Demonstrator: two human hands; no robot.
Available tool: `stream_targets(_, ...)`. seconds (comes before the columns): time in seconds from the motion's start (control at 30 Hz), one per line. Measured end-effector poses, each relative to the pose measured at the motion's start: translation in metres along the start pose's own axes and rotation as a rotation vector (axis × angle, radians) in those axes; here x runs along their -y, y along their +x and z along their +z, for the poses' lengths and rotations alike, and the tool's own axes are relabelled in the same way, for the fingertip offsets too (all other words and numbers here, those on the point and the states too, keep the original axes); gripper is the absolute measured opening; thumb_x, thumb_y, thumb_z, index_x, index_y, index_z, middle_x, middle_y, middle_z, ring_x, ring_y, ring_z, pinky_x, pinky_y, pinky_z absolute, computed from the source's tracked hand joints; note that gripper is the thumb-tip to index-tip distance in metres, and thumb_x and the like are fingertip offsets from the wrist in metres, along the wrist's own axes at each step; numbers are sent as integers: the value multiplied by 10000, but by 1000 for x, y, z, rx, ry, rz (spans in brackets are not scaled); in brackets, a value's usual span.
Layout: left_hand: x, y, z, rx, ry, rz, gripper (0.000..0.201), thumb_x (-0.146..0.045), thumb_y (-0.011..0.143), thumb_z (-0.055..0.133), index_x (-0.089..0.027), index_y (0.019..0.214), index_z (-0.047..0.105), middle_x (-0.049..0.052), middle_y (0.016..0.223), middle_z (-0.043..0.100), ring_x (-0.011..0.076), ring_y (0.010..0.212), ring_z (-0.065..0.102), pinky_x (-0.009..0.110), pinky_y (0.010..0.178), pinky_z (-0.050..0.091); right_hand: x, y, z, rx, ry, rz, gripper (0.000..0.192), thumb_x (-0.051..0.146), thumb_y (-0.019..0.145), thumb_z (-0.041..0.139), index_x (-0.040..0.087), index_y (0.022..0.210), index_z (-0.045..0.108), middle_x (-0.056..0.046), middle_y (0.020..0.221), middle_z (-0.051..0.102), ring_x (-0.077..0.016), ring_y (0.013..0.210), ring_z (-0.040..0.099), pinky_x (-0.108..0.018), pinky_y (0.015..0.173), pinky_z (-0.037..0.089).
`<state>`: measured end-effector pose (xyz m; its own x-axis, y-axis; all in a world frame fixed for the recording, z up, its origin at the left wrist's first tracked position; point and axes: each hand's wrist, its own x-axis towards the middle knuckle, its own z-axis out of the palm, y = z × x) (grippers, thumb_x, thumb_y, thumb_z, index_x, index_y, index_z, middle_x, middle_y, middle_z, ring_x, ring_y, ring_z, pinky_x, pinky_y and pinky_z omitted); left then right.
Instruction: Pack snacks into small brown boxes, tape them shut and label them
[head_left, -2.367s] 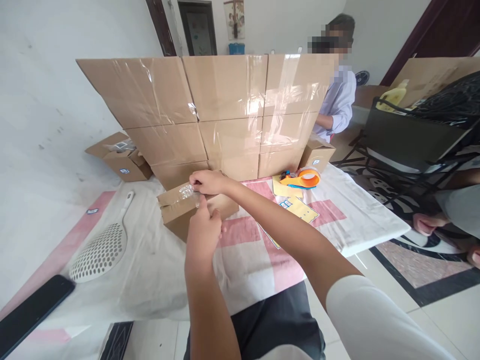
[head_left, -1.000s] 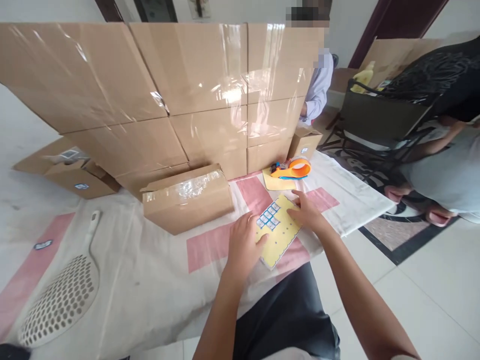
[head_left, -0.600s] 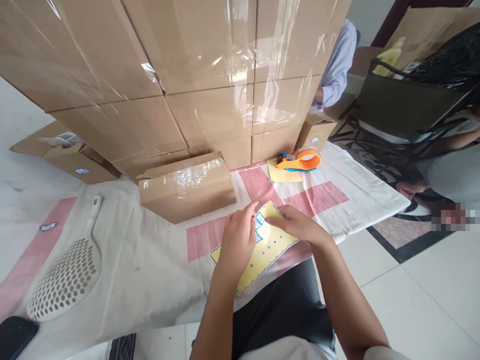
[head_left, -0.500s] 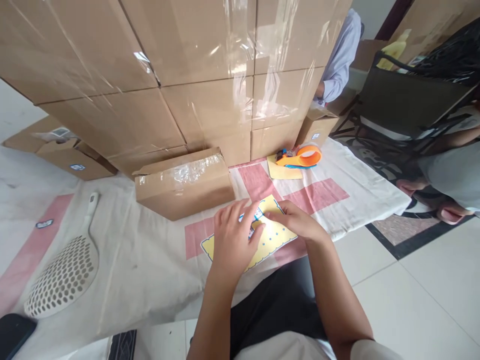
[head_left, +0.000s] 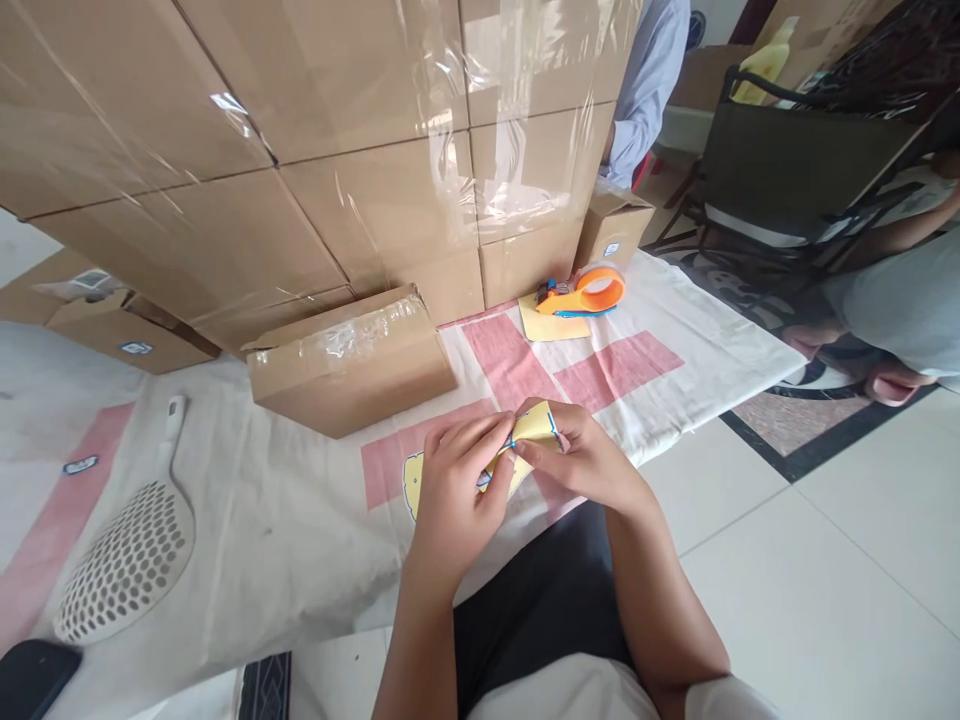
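Observation:
Both my hands hold a yellow sticker sheet point(head_left: 534, 424) with blue-edged labels, lifted and bent just above the cloth. My left hand point(head_left: 459, 488) pinches its near part with thumb and fingers. My right hand point(head_left: 581, 455) grips the far corner. A small taped cardboard box point(head_left: 349, 360) lies on the cloth just beyond my left hand. An orange tape dispenser point(head_left: 589, 293) rests on a second yellow sheet farther right.
A wall of taped cardboard boxes point(head_left: 322, 150) stands behind. A white slotted scoop point(head_left: 127, 555) and a dark phone point(head_left: 30, 678) lie at left. An open box point(head_left: 112, 320) sits far left. A person in a pale shirt point(head_left: 645, 70) is behind the boxes, another person at right.
My hands left the small box, came down to the yellow sheet, slid it toward me and lifted and bent it. The view tilted downward.

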<state>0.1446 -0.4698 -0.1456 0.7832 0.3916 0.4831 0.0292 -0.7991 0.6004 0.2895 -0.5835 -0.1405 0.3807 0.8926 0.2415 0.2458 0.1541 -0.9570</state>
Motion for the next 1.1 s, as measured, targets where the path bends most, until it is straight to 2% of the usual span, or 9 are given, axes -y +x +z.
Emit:
stream_targets(0.33, -7, -7, -4, -158, -133, -75, 295, -189, 1002, 547, -313, 1172, 754, 12, 1238, 757, 234, 1202, 682, 475, 1065, 498, 11, -8, 15, -55, -81, 35, 120, 300, 901, 661, 205, 829, 679, -18, 816, 630, -145, 700, 584, -268, 622, 444)
stream_targets(0.5, -2, -12, -7, -484, -139, -220, 223, -308, 988, 613, -293, 1121, 791, 57, 1168, 722, 213, 1109, 680, 371, 942, 559, 4, -12, 3, -68, -60, 258, 178, 362, 848, 669, 193, 899, 686, -48, 841, 708, -193, 719, 636, -296, 604, 473)
stream_targets(0.6, 3, -17, -8, -572, -191, -345, 237, -366, 971, 641, -268, 1119, 797, 58, 1044, 755, 193, 954, 714, 323, 800, 584, -10, 6, -29, -208, -244, 499, 200, 386, 836, 648, 187, 839, 651, -70, 798, 679, -202, 667, 607, -316, 564, 434)
stream_targets(0.7, 7, -22, -8, -588, -303, -378, 230, -354, 951, 658, -233, 1085, 802, 69, 1058, 783, 211, 971, 739, 313, 761, 600, -23, 34, -63, -370, -500, 651, 204, 345, 825, 657, 178, 941, 651, -116, 968, 693, -252, 815, 645, -349, 669, 471)
stream_targets(0.77, 10, -24, -9, -585, -326, -330, 199, -305, 917, 689, -230, 1058, 807, 76, 1108, 784, 225, 1030, 734, 324, 797, 599, -26, 48, -75, -510, -692, 637, 368, 327, 799, 687, 154, 1121, 646, -170, 1181, 659, -321, 1022, 636, -410, 827, 488)
stream_targets(0.83, 12, -24, -10, -527, -330, -294, 202, -265, 872, 718, -234, 1050, 809, 78, 1125, 784, 225, 1014, 732, 327, 799, 591, -22, 50, -69, -635, -779, 501, 486, 343, 817, 678, 143, 1256, 621, -190, 1284, 625, -343, 1116, 603, -456, 927, 461)
stream_targets(0.9, 13, -24, -12, -452, -330, -293, 204, -266, 853, 728, -235, 1038, 810, 74, 1093, 791, 225, 978, 735, 330, 788, 582, -12, 44, -48, -558, -630, 284, 408, 391, 882, 629, 165, 1220, 670, -153, 1236, 673, -298, 1073, 621, -426, 926, 460)
stream_targets(1.03, 11, -23, -13, -405, -281, -379, 137, -320, 873, 723, -230, 921, 815, 43, 952, 798, 214, 918, 728, 322, 800, 557, 7, 29, 14, -62, -128, -1, 253, 424, 915, 649, 192, 912, 752, -43, 905, 736, -169, 825, 627, -296, 757, 458)
stream_targets(1.1, 11, -23, -14, -392, -233, -431, 134, -322, 865, 731, -227, 903, 817, 28, 904, 794, 195, 847, 713, 307, 779, 547, 8, 30, 36, -12, -43, -58, 195, 352, 899, 674, 180, 828, 732, -7, 782, 692, -129, 720, 573, -270, 698, 428)
